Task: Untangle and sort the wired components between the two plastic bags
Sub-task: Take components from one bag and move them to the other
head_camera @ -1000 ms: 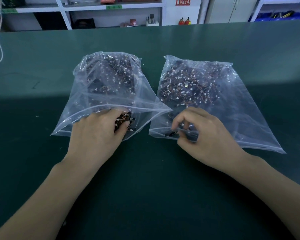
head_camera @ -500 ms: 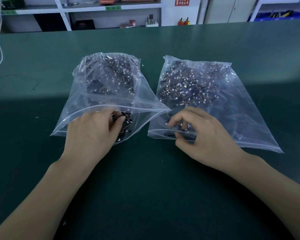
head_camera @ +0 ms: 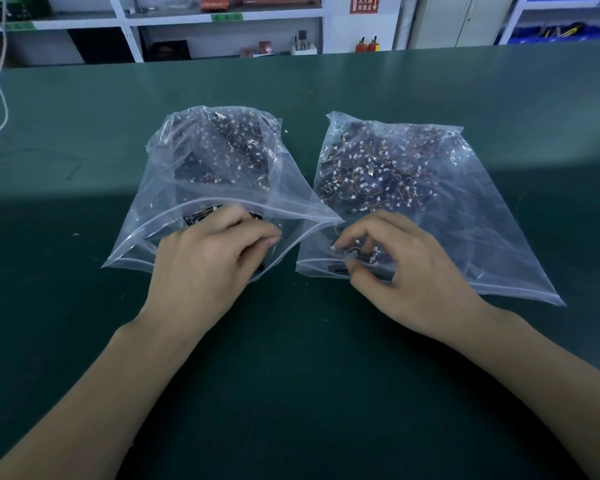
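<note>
Two clear zip bags lie side by side on the green table, each full of dark wired components with small white connectors. The left bag point(head_camera: 291, 202) has its mouth wide open toward me. My left hand point(head_camera: 205, 271) reaches into that mouth, its fingers curled round a dark clump of wired components point(head_camera: 196, 219), which it mostly hides. My right hand point(head_camera: 402, 271) is at the mouth of the right bag point(head_camera: 499, 244). Its thumb and fingertips pinch a few wired components point(head_camera: 357, 250). The main pile in the right bag point(head_camera: 378, 171) lies farther back.
The green table point(head_camera: 291, 375) stretches wide on all sides of the bags. A white cord point(head_camera: 2, 98) hangs down at the far left. Beyond the far edge stand white shelves point(head_camera: 222, 19) and blue bins point(head_camera: 551, 32).
My left hand has pushed deeper into the left bag's mouth, covering the clump that showed between its fingers. My right hand's fingers have shifted slightly on the components at the right bag's mouth.
</note>
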